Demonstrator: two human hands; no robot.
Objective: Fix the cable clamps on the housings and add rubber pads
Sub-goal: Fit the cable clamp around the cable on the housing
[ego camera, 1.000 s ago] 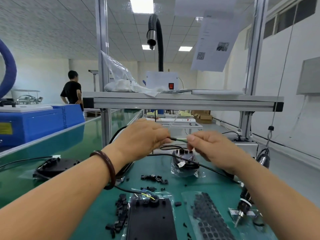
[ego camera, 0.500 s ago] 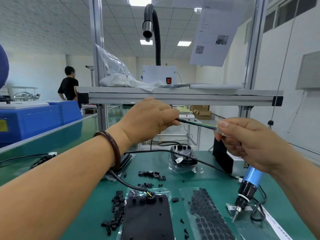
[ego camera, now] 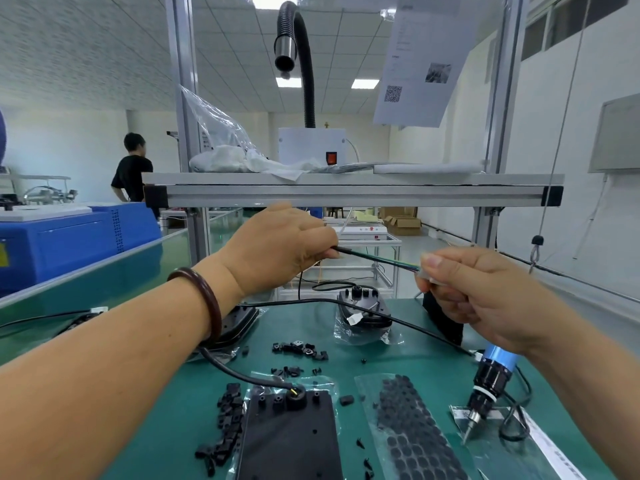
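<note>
Fingers point(ego camera: 317, 242) of the left hand point(ego camera: 277, 251) pinched the cable point(ego camera: 374, 259); at three o'clock the right hand point(ego camera: 485, 296) gripped its wire ends. Below, toward six o'clock, lay clamps point(ego camera: 228, 420), housing point(ego camera: 291, 441), rubber pads point(ego camera: 412, 441), screwdriver point(ego camera: 491, 382).

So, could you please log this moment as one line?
left hand pinches cable | right hand pinches its wire ends | housing on mat | screwdriver untouched

One wide-angle view is taken from the head, faced forward and slightly down across the green-matted table point(ego camera: 408, 358) towards the grey aluminium shelf frame point(ego camera: 346, 195) at its far edge. The left hand point(ego camera: 277, 251) and right hand point(ego camera: 485, 299) are seen close up.
</note>
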